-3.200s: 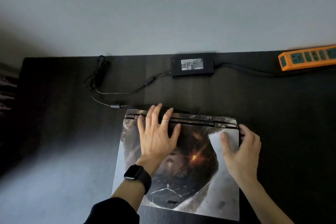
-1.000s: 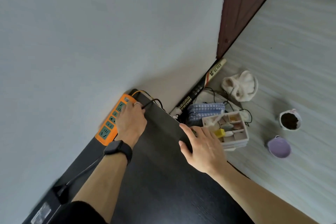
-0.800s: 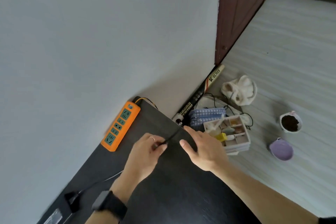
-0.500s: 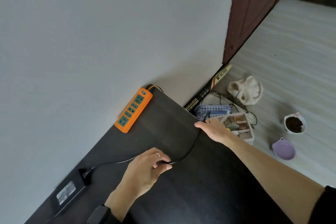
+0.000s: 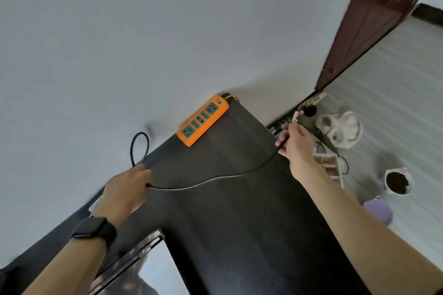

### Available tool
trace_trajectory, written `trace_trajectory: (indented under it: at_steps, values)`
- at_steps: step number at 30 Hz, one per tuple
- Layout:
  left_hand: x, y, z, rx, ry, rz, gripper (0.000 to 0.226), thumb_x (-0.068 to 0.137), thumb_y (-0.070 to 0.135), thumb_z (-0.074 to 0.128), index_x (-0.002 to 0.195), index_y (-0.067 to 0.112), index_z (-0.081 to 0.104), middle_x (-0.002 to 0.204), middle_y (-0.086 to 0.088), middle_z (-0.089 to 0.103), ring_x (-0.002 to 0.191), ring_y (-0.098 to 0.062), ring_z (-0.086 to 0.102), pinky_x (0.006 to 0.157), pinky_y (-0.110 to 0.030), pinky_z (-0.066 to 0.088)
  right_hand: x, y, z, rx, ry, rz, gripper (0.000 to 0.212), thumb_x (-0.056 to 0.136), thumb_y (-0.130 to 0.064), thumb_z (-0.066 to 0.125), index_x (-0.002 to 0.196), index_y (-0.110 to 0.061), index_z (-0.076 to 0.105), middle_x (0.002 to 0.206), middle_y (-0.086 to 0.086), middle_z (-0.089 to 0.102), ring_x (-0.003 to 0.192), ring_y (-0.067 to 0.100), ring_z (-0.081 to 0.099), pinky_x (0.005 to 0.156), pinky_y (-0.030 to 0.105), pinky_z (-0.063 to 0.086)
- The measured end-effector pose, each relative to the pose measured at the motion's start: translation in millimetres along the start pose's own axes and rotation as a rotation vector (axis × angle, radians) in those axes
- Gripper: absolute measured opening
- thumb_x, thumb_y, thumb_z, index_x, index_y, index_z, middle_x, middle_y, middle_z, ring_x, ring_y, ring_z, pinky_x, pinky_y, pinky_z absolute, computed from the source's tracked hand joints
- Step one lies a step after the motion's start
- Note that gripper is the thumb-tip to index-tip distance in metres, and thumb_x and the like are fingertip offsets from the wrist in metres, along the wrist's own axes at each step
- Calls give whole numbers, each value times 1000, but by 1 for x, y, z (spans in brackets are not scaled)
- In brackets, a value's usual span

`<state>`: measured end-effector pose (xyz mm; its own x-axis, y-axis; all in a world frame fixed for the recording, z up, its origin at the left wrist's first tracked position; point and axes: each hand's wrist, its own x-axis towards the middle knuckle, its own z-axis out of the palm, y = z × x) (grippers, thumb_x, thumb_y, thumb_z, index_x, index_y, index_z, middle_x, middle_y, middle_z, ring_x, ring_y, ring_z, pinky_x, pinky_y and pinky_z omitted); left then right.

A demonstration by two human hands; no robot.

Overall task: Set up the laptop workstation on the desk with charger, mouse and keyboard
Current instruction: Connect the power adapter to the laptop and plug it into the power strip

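Observation:
A black charger cable (image 5: 215, 177) stretches across the dark desk (image 5: 239, 235) between my two hands. My left hand (image 5: 127, 191) is closed on it near the wall, and a loop of cable (image 5: 139, 148) rises above the fingers. My right hand (image 5: 296, 143) grips the cable's far end at the desk's right edge, with the plug (image 5: 308, 111) sticking up past the fingers. The orange power strip (image 5: 203, 120) lies against the wall between the hands, with nothing plugged into its sockets. The closed laptop (image 5: 143, 268) shows at the bottom. My left hand mostly hides the charger brick.
On the floor right of the desk lie a white cloth bundle (image 5: 340, 128), a small white organiser box (image 5: 328, 165), a cup of dark material (image 5: 398, 182) and a purple cup (image 5: 378, 211). A dark red door (image 5: 374, 19) stands at the upper right.
My right hand has pulled the cable's plug end up over the desk's right edge. My left hand has slid back along the cable towards the brick, and a loop has formed above it.

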<state>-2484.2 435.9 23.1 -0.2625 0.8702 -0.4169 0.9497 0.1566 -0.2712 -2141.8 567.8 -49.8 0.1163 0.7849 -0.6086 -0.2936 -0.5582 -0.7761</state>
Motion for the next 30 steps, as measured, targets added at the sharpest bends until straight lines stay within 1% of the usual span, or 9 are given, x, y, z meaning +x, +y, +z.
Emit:
trace_trajectory:
  at_steps: [3,6,10,12,14,19,23,27,30]
  values:
    - [-1,29,-18,-117,-240,-2,38,86,22,43,113,42,61,127,13,56,118,-19,58,90,-36,48,-37,19,21,-261,-166,-216,29,108,-29,38,97,-15,60,65,-2,56,54,8,54,51,20,46]
    - [-2,62,-39,-584,-125,22,36,91,33,43,123,38,60,126,13,64,112,-19,62,97,-36,49,-78,48,41,-466,-362,-321,25,107,-28,41,100,-17,62,68,0,61,57,5,58,56,21,50]
    - [-4,96,-59,-1152,-81,-72,54,85,62,50,122,24,59,110,0,71,98,-24,67,94,-47,53,-118,86,54,-598,-573,-334,20,106,-28,43,101,-25,62,76,-1,69,58,9,62,60,23,53]
    - [-6,100,-59,-1394,-18,-145,35,91,51,55,113,23,60,94,-3,73,86,-25,69,89,-48,56,-122,99,55,-645,-607,-356,18,106,-28,44,101,-29,62,78,-6,69,60,11,63,61,23,53]
    - [-7,99,-53,-1554,73,-208,37,96,41,56,126,18,54,76,2,70,71,-18,67,83,-40,59,-115,108,53,-720,-622,-406,17,106,-30,45,102,-33,61,80,-11,68,64,12,65,64,28,55]
    - [-18,101,-32,-1449,183,-109,28,98,39,56,124,30,54,82,6,74,78,-2,68,75,-21,51,-78,124,42,-1006,-557,-636,21,104,-38,43,111,-34,63,81,-18,66,80,8,61,71,31,53]
    - [-34,117,-10,-1279,212,-77,19,97,29,60,104,46,54,91,16,72,89,8,64,76,-4,43,-53,141,29,-1073,-506,-820,35,103,-47,37,110,-28,65,78,-12,60,73,9,49,65,24,44]
    - [-32,116,7,-1128,310,-109,12,99,27,56,97,39,54,88,17,69,87,6,63,75,-9,45,-53,145,26,-1064,-522,-785,38,100,-52,42,109,-28,70,85,-15,60,78,7,50,67,15,41]
    - [-21,108,17,-1021,349,-153,5,100,33,50,103,32,53,88,9,68,86,-6,64,78,-27,50,-50,138,29,-995,-531,-683,37,96,-51,49,115,-25,67,104,-15,59,88,4,55,76,15,48]
